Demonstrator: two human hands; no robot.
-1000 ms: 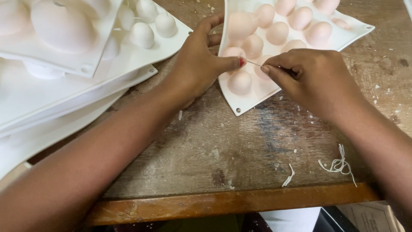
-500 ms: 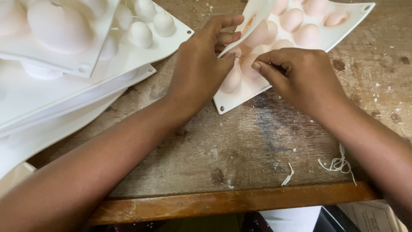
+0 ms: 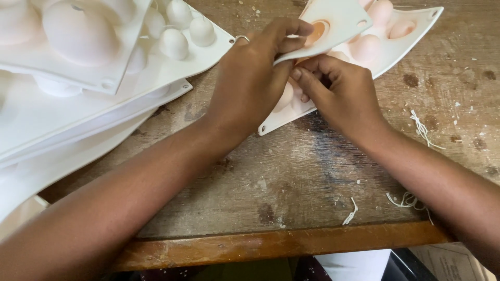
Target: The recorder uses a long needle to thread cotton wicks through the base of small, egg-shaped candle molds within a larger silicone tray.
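Note:
A white flexible mould [image 3: 396, 47] with round domes lies upside down on the worn wooden table [image 3: 291, 177]. My left hand [image 3: 250, 78] pinches the mould's near corner and folds it up and back, so one hollow cavity shows. My right hand [image 3: 338, 93] is tucked under that folded flap, fingers curled against a dome; whether it pinches the thin thread seen earlier is hidden. A ring sits on a finger of my left hand.
A stack of white dome moulds [image 3: 88, 67] fills the left and far left of the table. Short bits of white thread [image 3: 416, 200] lie near the front edge [image 3: 281, 244] and at the right. Paper lies below the edge at the lower right.
My left hand has lifted the mould's near corner and folded it back. The mould has shifted away from me, and my right hand has moved in under the flap.

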